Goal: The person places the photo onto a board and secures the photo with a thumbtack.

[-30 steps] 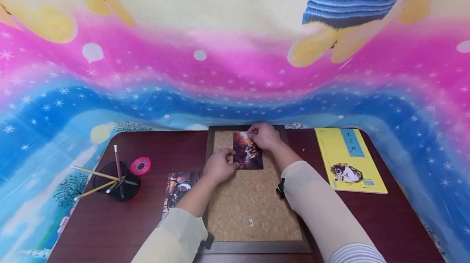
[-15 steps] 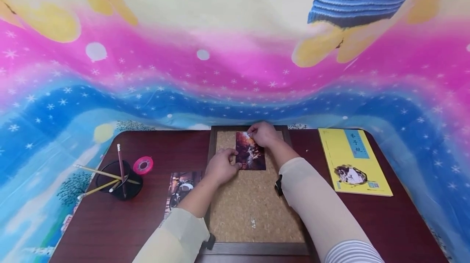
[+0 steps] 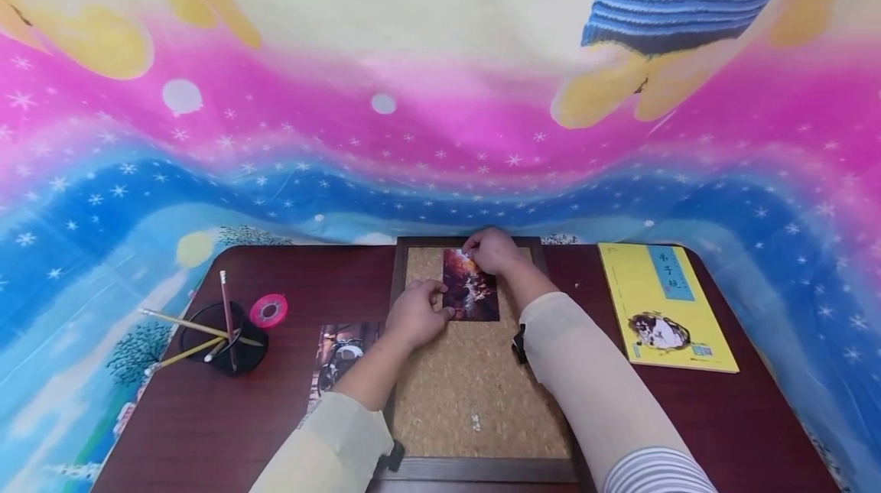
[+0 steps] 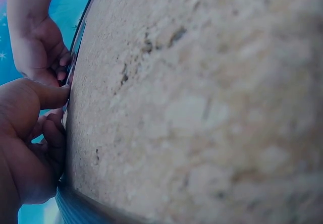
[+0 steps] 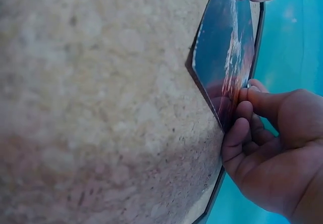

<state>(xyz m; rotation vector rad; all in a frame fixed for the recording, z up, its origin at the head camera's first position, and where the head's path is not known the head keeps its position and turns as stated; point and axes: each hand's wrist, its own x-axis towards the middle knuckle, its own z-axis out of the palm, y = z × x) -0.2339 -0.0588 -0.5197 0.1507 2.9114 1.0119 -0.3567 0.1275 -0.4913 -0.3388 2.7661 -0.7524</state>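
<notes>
1 L hand (image 3: 416, 313) + 1 R hand (image 3: 494, 254) = 2 tot. Sleeves x2: 1 L sleeve (image 3: 330, 439), 1 R sleeve (image 3: 585, 378). Clips, blk, x2: 1 L clip (image 3: 394, 455), 1 R clip (image 3: 519, 346). Photos x2: 1 reddish photo (image 3: 471, 290), 1 motorbike photo (image 3: 337, 355). 1 tiny silvery bit (image 5: 248, 86), can't ID. 1 corkbd (image 3: 482, 386) w/ 1 frame (image 3: 482, 468). 1 tbl (image 3: 193, 432). 1 blk cup (image 3: 251, 358); approx. 4 pencils visible, overlapping: 1 pink pencil (image 3: 225, 298), 1 yel. pencil (image 3: 182, 355), 2 pale-ended ones. 1 pink disc (image 3: 268, 299). 1 yel. bk (image 3: 661, 309). 1 patterned backdrop (image 3: 440, 126).
</notes>
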